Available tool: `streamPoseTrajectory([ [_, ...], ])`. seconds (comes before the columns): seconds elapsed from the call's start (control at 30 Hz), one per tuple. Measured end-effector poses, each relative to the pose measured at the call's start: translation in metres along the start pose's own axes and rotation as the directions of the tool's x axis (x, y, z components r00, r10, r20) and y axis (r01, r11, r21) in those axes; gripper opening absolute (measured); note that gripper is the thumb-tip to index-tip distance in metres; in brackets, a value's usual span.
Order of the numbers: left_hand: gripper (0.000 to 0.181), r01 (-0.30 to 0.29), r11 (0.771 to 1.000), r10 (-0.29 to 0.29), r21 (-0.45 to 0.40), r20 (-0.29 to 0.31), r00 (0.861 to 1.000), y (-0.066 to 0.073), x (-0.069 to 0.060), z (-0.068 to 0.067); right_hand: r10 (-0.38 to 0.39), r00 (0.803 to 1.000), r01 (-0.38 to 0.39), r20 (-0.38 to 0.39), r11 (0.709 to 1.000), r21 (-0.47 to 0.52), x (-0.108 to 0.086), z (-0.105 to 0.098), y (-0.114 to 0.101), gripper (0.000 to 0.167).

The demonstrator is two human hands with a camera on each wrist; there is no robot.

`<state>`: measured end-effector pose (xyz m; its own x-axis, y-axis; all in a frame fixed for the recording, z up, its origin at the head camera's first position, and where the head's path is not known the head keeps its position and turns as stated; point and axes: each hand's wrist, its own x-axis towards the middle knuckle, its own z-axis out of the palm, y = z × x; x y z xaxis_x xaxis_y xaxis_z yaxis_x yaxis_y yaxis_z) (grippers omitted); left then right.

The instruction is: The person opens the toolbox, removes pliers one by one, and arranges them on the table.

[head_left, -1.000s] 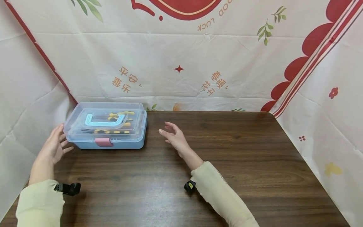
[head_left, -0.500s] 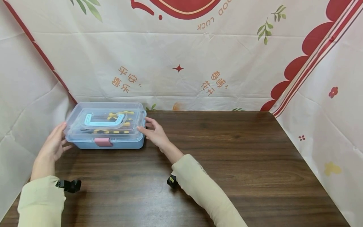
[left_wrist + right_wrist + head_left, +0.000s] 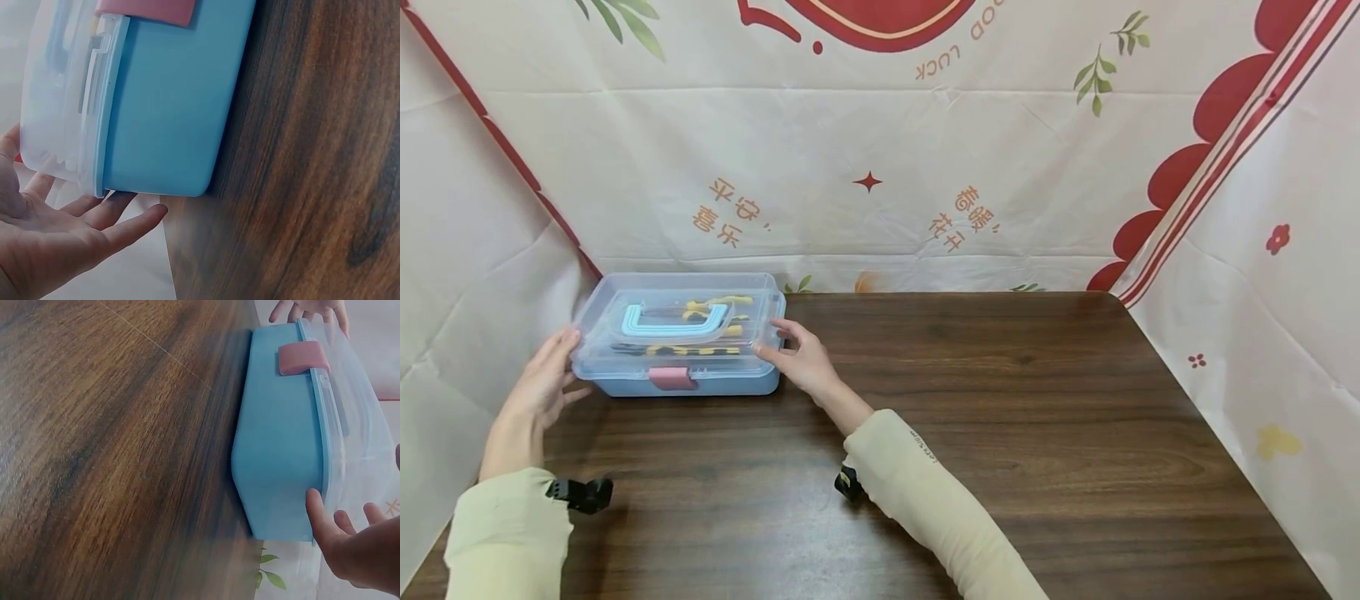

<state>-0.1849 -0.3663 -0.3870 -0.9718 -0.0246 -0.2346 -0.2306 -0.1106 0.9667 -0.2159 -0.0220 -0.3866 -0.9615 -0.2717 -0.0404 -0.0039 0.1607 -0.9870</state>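
A blue plastic storage box (image 3: 722, 384) with a clear lid (image 3: 598, 354) stands on the table at the far left. The lid is down, with a light blue handle (image 3: 677, 329) on top and a pink latch (image 3: 672, 379) at the front. Yellow-and-black long items show through the lid. My left hand (image 3: 537, 385) holds the left end, thumb at the lid and fingers by the rim. At the right end my right hand (image 3: 808, 363) grips the box, thumb on the lid's front corner. Some right fingertips are hidden behind the box in the head view.
The brown wood-grain table (image 3: 1000, 417) reaches to the right and toward me. A white printed cloth (image 3: 865, 125) hangs behind it and on both sides. Black wrist cameras (image 3: 582, 495) sit at both sleeves.
My right hand has moved left from over the table to the box's right end. The left hand has stayed at the left end. The box has shifted very slightly toward me.
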Motion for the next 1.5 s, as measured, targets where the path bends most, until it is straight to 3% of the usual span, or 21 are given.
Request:
streamPoseTrajectory([
  [0.2,0.066,-0.045,0.999,0.045,0.004,0.043,0.998,0.001,-0.002,0.004,-0.016,0.999,0.015,-0.032,1.000,-0.006,0.000,-0.005,0.003,0.051],
  [0.37,0.044,-0.093,0.996,0.092,0.005,0.075,0.993,0.000,-0.003,0.010,-0.012,0.999,0.012,-0.045,1.000,-0.003,-0.001,-0.011,0.006,0.050],
  [0.47,0.032,-0.117,0.993,0.116,0.019,0.076,0.990,-0.002,-0.003,0.014,-0.010,0.998,0.010,-0.054,1.000,-0.003,-0.003,-0.016,0.007,0.050],
  [0.73,0.023,-0.156,0.984,0.150,0.089,0.069,0.986,-0.004,-0.004,0.028,-0.012,0.998,0.011,-0.061,1.000,-0.016,-0.008,-0.031,0.012,0.050],
  [1.13,0.023,-0.192,0.977,0.184,0.092,0.095,0.978,-0.009,-0.004,0.054,-0.013,1.000,0.013,-0.012,1.000,-0.015,-0.027,-0.062,0.004,0.054],
  [1.3,0.029,-0.210,0.964,0.197,0.161,0.094,0.976,-0.011,-0.005,0.068,-0.026,1.000,0.026,-0.012,0.999,-0.035,-0.041,-0.074,-0.008,0.051],
  [1.5,0.040,-0.231,0.938,0.213,0.257,0.097,0.972,-0.013,-0.007,0.084,-0.030,0.999,0.030,-0.009,0.999,-0.040,-0.046,-0.088,-0.006,0.051],
])
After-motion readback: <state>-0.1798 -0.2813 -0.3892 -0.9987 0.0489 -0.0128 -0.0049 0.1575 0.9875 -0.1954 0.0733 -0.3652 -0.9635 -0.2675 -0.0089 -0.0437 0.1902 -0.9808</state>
